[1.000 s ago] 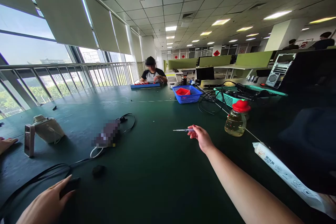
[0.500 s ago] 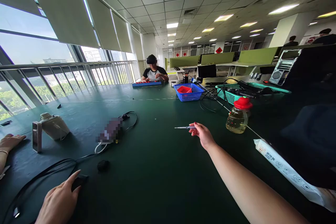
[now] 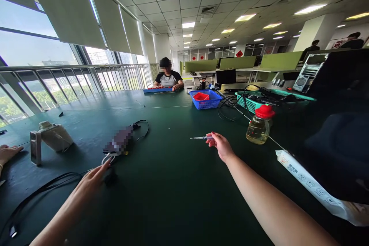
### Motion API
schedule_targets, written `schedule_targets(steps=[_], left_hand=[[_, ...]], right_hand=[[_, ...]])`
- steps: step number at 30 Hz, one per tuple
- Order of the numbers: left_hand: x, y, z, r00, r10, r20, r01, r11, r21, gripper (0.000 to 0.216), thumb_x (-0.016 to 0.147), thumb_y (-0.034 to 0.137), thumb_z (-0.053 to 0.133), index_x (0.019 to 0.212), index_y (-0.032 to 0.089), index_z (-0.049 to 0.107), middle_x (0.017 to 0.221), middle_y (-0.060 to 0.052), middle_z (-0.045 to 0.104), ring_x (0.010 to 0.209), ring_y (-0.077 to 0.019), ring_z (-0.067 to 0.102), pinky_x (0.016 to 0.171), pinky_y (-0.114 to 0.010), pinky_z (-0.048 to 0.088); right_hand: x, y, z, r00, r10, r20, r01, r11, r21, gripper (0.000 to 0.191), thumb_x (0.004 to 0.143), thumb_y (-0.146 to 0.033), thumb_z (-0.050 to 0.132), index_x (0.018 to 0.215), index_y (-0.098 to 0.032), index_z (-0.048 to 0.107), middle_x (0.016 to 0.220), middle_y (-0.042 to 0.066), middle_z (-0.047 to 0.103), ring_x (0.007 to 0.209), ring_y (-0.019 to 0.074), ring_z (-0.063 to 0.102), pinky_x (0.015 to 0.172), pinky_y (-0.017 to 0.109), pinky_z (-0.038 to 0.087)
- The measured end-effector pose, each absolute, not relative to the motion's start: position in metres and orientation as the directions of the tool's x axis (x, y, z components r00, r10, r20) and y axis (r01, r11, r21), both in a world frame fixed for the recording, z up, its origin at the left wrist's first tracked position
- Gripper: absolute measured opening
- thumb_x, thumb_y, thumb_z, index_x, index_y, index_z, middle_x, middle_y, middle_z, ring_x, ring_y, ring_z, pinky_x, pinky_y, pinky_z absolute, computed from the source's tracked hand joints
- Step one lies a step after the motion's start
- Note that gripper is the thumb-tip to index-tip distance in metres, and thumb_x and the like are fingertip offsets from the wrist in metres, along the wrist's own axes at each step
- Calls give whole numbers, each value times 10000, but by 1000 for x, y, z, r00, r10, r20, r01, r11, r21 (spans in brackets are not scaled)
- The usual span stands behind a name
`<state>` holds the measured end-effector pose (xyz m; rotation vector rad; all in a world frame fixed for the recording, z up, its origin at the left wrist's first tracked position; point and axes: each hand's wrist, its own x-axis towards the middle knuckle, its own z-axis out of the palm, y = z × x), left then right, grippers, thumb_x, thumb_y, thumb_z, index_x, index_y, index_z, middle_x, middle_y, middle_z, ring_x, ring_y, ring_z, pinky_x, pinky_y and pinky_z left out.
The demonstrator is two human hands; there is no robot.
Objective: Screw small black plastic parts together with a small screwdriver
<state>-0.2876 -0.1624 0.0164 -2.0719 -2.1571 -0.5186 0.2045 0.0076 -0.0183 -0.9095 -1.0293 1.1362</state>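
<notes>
My right hand point(image 3: 220, 145) is stretched out over the dark green table point(image 3: 173, 184), pinching a thin screwdriver point(image 3: 198, 138) that points left. My left hand point(image 3: 93, 178) reaches forward with fingers extended, its fingertips by a small black object point(image 3: 111, 178) and close to the white cable point(image 3: 105, 158) of a blurred flat device point(image 3: 119, 141). A black cable point(image 3: 43, 192) curves along the table left of that hand.
A bottle of yellowish liquid with a red cap point(image 3: 258, 125) stands right of my right hand. Behind are a blue basket point(image 3: 205, 101), a teal basket point(image 3: 248, 103) with cables, a white device point(image 3: 54, 136), a white packet point(image 3: 311, 184). Another person's hand point(image 3: 7, 152) rests far left; a person sits across.
My left hand has moved forward and right from the near edge, past the small black piece, toward the blurred device. My right hand keeps holding the screwdriver in about the same place.
</notes>
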Motion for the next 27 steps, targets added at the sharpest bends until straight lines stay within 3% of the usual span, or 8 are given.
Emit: schedule_targets(steps=[6,11,15,27], left_hand=[[-290,-156,5,18,970,243,989,-53,138,666,786,247,403,1433,153,528,1316,-123,667,1140,-264,673,1014,-350,523],[-299,-153,-5,-4,977,213,970,-49,240,684,761,252,439,1435,183,534,1327,-95,665,1127,-287,680,940,-347,571],[-307,-152,-11,4,978,211,960,-62,271,661,765,265,463,1416,214,559,1345,-82,654,1145,-299,672,968,-373,560],[-282,-165,22,60,986,152,956,-101,276,534,795,250,483,1294,298,668,1384,-8,626,1176,-281,657,997,-343,543]], right_hand=[[205,9,-20,92,980,176,-265,194,-945,464,691,-644,747,789,-191,739,639,42,699,541,142,593,555,290,492],[204,9,-19,91,982,167,-264,186,-946,455,701,-632,740,795,-187,738,639,42,696,546,146,595,561,295,484],[204,9,-20,86,984,157,-281,175,-944,467,690,-637,751,796,-182,736,635,49,697,532,145,581,563,304,482],[205,9,-20,72,982,172,-258,185,-948,468,702,-651,740,795,-192,740,643,46,695,553,152,601,557,297,494]])
